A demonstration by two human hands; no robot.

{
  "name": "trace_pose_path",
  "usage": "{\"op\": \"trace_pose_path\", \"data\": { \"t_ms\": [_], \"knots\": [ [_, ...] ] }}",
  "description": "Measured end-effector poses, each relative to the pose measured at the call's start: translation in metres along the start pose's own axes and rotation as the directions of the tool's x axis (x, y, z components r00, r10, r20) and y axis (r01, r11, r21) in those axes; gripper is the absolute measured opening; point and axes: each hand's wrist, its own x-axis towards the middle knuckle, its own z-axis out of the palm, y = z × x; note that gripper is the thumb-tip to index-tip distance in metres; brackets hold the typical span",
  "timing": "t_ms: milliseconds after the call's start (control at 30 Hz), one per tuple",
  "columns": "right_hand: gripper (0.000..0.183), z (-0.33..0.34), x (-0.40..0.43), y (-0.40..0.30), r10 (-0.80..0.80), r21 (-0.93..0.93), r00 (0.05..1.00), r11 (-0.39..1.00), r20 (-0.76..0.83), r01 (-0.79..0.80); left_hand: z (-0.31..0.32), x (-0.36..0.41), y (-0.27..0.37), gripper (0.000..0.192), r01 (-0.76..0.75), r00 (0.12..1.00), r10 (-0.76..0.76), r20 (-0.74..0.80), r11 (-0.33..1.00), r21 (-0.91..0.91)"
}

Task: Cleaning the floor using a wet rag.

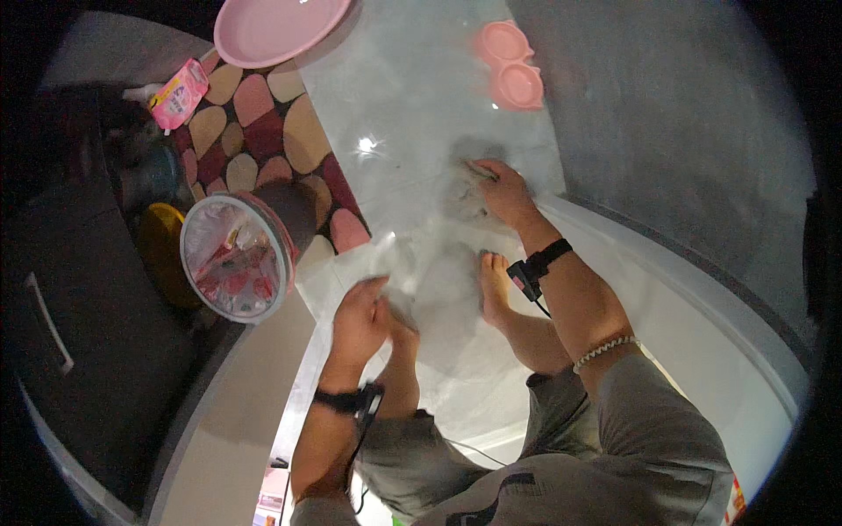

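Note:
Above the glossy tiled floor (421,131), my right hand (506,194) pinches a thin, greyish item (481,169) that is too blurred to name. Beneath and beside it, the floor shows small dark specks and greyish shadows. My left hand (360,315) hangs lower and to the left, with its fingers partly bent, close to my left foot; whether it holds anything cannot be made out. A black strap with a small device and a cable circles each wrist. My bare right foot (495,283) rests on the floor between the arms.
A lined trash bin (238,260) with wrappers inside stands left, beside a patterned mat (263,125). On the mat's upper left lies a pink refill pouch (179,95). A pink basin (279,29) is at the top; a pink double bowl (516,82) sits near the right wall.

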Motion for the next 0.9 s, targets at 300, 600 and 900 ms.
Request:
{"op": "trace_pose_path", "data": {
  "t_ms": [300, 600, 900],
  "knots": [
    [0.065, 0.127, 0.099, 0.063, -0.435, -0.648, 0.827, 0.752, -0.356, 0.117, 0.126, 0.167, -0.136, 0.054, 0.024, 0.975, 0.013, -0.220, 0.987, 0.161],
    [0.072, 0.189, 0.114, 0.099, -0.491, -0.678, 0.841, 0.699, -0.227, 0.225, 0.126, 0.207, -0.230, 0.070, 0.430, 0.822, -0.228, -0.522, 0.850, 0.305],
    [0.068, 0.119, 0.256, 0.070, -0.546, -0.694, 0.733, 0.706, -0.405, 0.142, 0.108, 0.239, -0.247, 0.068, 0.495, 0.746, -0.268, -0.610, 0.836, 0.237]
  ]
}}
